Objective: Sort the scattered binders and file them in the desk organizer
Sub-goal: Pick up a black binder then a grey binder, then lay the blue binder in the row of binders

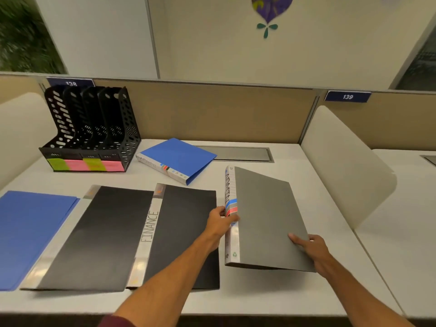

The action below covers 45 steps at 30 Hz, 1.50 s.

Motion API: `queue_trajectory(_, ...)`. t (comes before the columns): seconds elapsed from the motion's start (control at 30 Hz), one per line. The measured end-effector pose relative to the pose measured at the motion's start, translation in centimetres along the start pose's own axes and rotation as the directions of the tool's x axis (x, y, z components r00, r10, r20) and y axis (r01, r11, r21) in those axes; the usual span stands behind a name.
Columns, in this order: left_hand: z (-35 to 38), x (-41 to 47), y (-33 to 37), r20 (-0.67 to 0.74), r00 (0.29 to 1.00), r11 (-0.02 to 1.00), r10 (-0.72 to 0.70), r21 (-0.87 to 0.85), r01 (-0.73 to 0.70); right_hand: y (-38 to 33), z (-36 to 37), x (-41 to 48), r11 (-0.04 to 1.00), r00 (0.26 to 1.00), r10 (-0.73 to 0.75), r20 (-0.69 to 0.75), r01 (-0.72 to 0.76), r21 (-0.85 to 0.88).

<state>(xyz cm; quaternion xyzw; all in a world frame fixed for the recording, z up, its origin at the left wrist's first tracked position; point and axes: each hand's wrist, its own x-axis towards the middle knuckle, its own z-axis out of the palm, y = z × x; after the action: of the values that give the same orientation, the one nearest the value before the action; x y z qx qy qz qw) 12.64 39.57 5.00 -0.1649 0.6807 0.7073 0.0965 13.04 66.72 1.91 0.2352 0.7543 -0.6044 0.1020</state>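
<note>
A grey binder (264,213) with ADMIN written on its spine is lifted off the white desk (295,161) at the right. My left hand (220,223) grips its spine, and my right hand (309,246) holds its near right corner with the thumb on the cover. Two black folders lie flat in the middle: one marked FINANCE (186,230) and another (99,237) to its left. A blue folder (30,234) lies at the far left. A blue binder (177,159) rests beside the black desk organizer (92,128), whose slots hold nothing and carry green and pink labels.
A beige partition wall runs along the desk's back edge. A metal cable flap (240,154) is set into the desk behind the blue binder. White curved dividers stand at both sides, the right one (342,166) close to the grey binder.
</note>
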Motion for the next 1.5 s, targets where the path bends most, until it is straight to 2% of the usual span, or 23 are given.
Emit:
queue_trajectory(0.2, 0.6, -0.4, -3.2, -0.003, 0.996, 0.991, -0.093, 0.092, 0.093, 1.6, 0.1, -1.2, 1.0, 0.999, 0.022, -0.025, -0.021, 0.015)
queue_trajectory(0.6, 2.7, -1.1, -6.3, -0.008, 0.98, 0.945, -0.198, 0.265, 0.193, 5.0, -1.2, 0.4, 0.99, 0.994, 0.074, -0.077, -0.083, -0.116)
queue_trajectory(0.77, 3.2, -1.6, -6.7, -0.02, 0.975, 0.933, -0.222, 0.286, 0.219, 5.7, -1.1, 1.0, 0.952, 0.991, 0.018, -0.131, -0.057, -0.302)
queue_trajectory(0.9, 3.6, -1.7, -6.6, -0.066, 0.978, 0.934, -0.198, 0.289, 0.208, 5.9, -0.6, 1.3, 0.852, 0.979, 0.01, -0.203, -0.115, -0.51)
queue_trajectory(1.0, 3.7, -2.1, -6.2, -0.084, 0.982, 0.927, -0.169, 0.326, 0.187, 5.0, -0.1, 0.9, 0.803, 0.965, -0.026, -0.261, -0.135, -0.58)
queue_trajectory(1.17, 3.0, -2.0, -4.4, -0.126, 0.988, 0.916, -0.095, 0.376, 0.136, 2.6, 1.0, 2.0, 0.759, 0.971, -0.151, -0.185, -0.006, -0.651)
queue_trajectory(1.33, 0.9, -0.9, -1.2, -0.223, 0.973, 0.882, -0.049, 0.447, 0.147, -1.8, 3.9, 3.0, 0.625, 0.953, -0.303, 0.001, 0.199, -0.755)
queue_trajectory(1.5, -2.1, 0.6, 2.6, -0.317, 0.948, 0.872, 0.031, 0.473, 0.13, -6.6, 8.0, 4.0, 0.505, 0.899, -0.411, 0.151, 0.362, -0.784)
